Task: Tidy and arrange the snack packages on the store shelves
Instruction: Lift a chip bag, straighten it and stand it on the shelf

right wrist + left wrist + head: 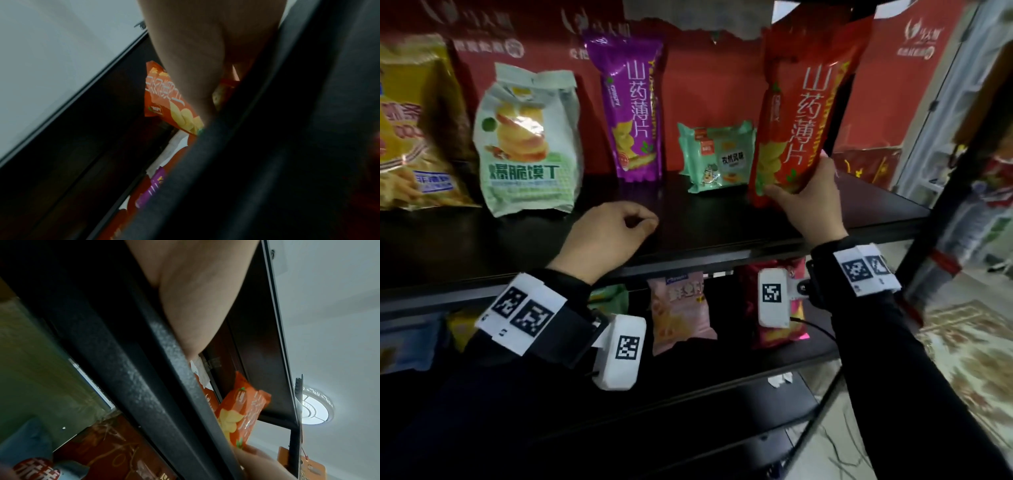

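My right hand (pixel 804 192) grips the lower end of a tall orange-red chip bag (pixel 804 102), holding it upright at the right of the black shelf (pixel 688 233); the same orange-red chip bag (pixel 242 415) (pixel 164 97) shows in both wrist views. My left hand (pixel 616 233) rests on the shelf's front with fingers curled and holds nothing. Along the shelf stand a purple chip bag (pixel 633 109), a small mint-green pack (pixel 719 157), a pale green bun bag (pixel 530 144) and a yellow bag (pixel 410 126) at the far left.
A lower shelf holds a pink pack (pixel 678 311) and a red pack (pixel 780 308). A red banner (pixel 722 85) backs the shelf. The shelf's black upright post (pixel 962 178) stands at the right, with patterned floor (pixel 969 359) beyond.
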Demonstrator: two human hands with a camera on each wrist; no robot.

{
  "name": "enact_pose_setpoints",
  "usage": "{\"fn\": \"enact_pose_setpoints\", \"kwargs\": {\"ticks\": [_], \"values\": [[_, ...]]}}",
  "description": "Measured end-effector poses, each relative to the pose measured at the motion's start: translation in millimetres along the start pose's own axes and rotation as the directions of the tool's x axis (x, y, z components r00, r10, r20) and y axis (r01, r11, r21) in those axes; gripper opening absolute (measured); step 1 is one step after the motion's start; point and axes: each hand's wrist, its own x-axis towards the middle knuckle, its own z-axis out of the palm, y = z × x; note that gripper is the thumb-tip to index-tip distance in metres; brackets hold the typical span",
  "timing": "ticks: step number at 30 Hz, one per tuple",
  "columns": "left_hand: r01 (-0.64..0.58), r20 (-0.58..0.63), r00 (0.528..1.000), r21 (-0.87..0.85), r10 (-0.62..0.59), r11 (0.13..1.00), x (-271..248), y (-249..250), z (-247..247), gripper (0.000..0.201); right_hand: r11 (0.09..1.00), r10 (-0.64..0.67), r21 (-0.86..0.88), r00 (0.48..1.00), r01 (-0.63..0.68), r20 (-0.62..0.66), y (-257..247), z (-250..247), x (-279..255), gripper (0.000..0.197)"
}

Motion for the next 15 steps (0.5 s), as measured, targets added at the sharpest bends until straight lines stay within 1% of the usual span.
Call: {"fn": "enact_pose_setpoints", "kwargs": {"ticks": [2,7,9,10,11,12,13,14,15], "values": [[0.008,0.004,1.000,0.012,-0.008,1.000,-1.3,1.0,-0.5,0.010,0.999,0.029,-0.044,0.999,-0.027,0.047,3.3,3.1,-1.6,0.073],[-0.001,-0.025,1.000,0.044,0.002,0.999,-4.9,3.3,0.4,0.008,0.997,0.072,-0.043,0.992,-0.068,0.106,3.7,2.8,0.4,0.077],[-0.002,-0.036,0.999,0.033,0.003,0.999,-6.5,3.8,0.3,0.006,0.997,0.071,-0.014,0.991,-0.070,0.109,2.2,1.8,-2.2,0.088],[0.001,-0.040,0.999,0.029,0.000,1.000,-7.4,3.4,-0.3,0.004,0.997,0.062,0.042,0.996,-0.065,0.071,0.1,0.6,-4.8,0.093],[0.003,-0.046,0.999,0.022,-0.002,1.000,-8.2,2.0,-1.6,0.002,0.991,0.050,0.128,0.999,-0.048,-0.009,-3.7,-1.6,-8.9,0.092],[0.005,-0.051,0.999,0.011,-0.004,1.000,-8.7,-0.4,-3.2,0.001,0.973,0.031,0.230,0.992,-0.002,-0.124,-9.3,-4.1,-14.1,0.083],[0.006,-0.059,0.998,0.000,-0.006,1.000,-9.6,-4.0,-5.4,0.002,0.944,-0.007,0.319,0.967,0.091,-0.254,-17.0,-5.9,-21.2,0.066],[0.010,-0.076,0.997,-0.006,-0.011,1.000,-11.0,-8.8,-9.1,0.003,0.905,-0.069,0.368,0.927,0.214,-0.369,-29.0,-5.8,-28.7,0.048],[0.020,-0.101,0.995,-0.006,-0.021,1.000,-12.5,-14.5,-14.2,0.005,0.862,-0.157,0.377,0.885,0.340,-0.439,-43.2,-3.3,-34.6,0.033]]}}
